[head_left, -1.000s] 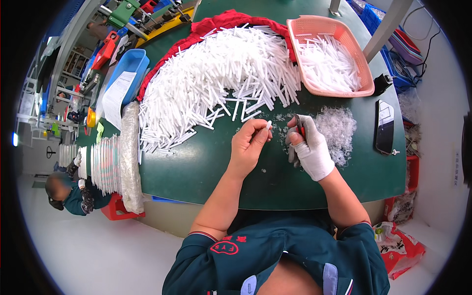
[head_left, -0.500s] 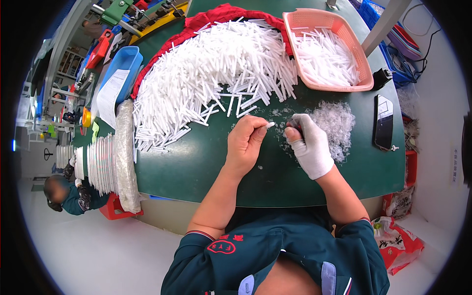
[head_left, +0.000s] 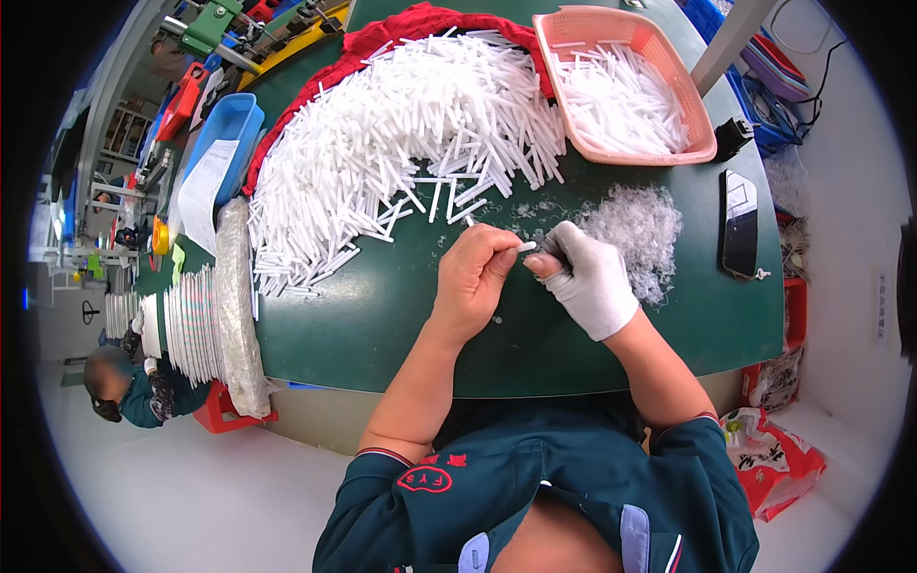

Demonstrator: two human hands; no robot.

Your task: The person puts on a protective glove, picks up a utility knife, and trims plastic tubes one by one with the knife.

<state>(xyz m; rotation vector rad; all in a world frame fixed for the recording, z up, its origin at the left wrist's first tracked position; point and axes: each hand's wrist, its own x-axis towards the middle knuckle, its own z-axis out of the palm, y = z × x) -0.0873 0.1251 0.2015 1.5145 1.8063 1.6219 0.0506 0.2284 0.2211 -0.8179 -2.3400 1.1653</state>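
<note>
My bare left hand (head_left: 470,282) is closed around a small white plastic tube (head_left: 526,247), whose end sticks out past thumb and forefinger. Close beside that end is my right hand (head_left: 594,285), in a white glove that leaves the thumb tip bare. Its fingers are curled in a pinch, and what they grip, if anything, is hidden. Beyond my hands a large heap of similar white tubes (head_left: 411,134) lies on a red cloth (head_left: 368,40). Clear curly plastic shavings (head_left: 642,234) are piled just past my right hand.
A pink basket (head_left: 659,159) with more white tubes stands at the far right of the green table (head_left: 353,334). A phone (head_left: 739,224) lies at the right edge. Leftward are a blue tray (head_left: 222,129), a wrapped roll (head_left: 237,315) and stacked sheets (head_left: 194,325). Another person (head_left: 143,387) is at far left.
My right hand has moved left, so its fingertips are now right by the tube's end. My left hand still grips the tube. The whole view has shifted slightly.
</note>
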